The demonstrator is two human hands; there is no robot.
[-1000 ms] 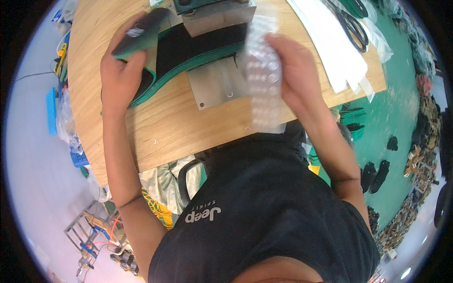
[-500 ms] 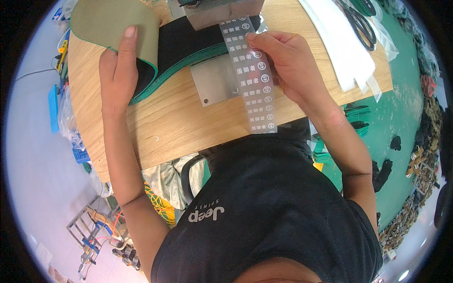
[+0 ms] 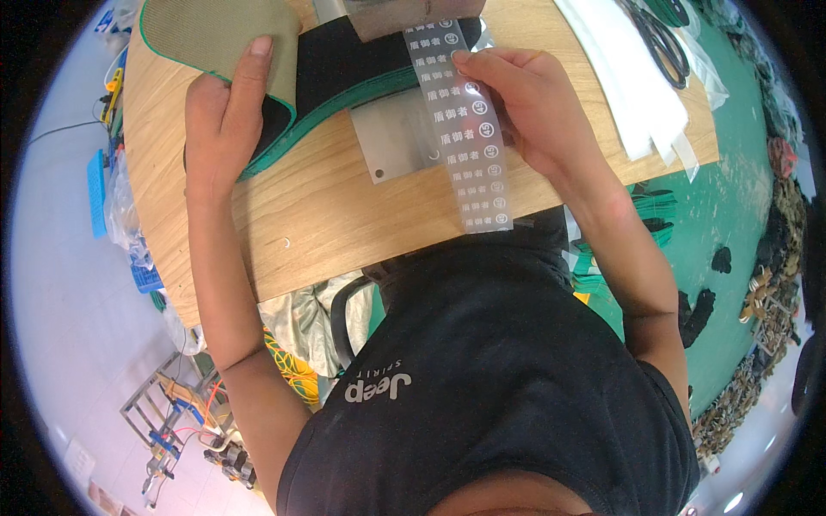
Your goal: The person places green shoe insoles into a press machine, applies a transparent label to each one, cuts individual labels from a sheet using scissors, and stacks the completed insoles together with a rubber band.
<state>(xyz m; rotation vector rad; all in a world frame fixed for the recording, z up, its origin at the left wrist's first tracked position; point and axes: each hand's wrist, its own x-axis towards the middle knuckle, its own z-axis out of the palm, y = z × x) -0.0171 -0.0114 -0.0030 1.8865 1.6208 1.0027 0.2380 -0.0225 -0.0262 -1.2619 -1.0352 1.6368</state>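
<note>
Turned tan face up since a second ago: green-edged sheet (image 3: pixel 219 43) at upper left; swung flat to view: printed clear strip (image 3: pixel 469 159), right of upper centre. Right hand (image 3: pixel 546 112): fingertips pinched on strip's right edge, other fingers partly hidden behind. Left hand (image 3: pixel 222 120): half closed around sheet, thumb on top, fingertips out of sight. Farther out, top centre: black-topped stack (image 3: pixel 344 64), partly hidden by metal block (image 3: pixel 413 15); below, metal plate (image 3: pixel 379 142) on table (image 3: pixel 344 224). Likely to skew, given one-edge pinch: strip; likely to spring back with easing of thumb: sheet. Counted: two hands, one strip, one turned sheet, one block, one plate; stack layers uncountable.
</note>
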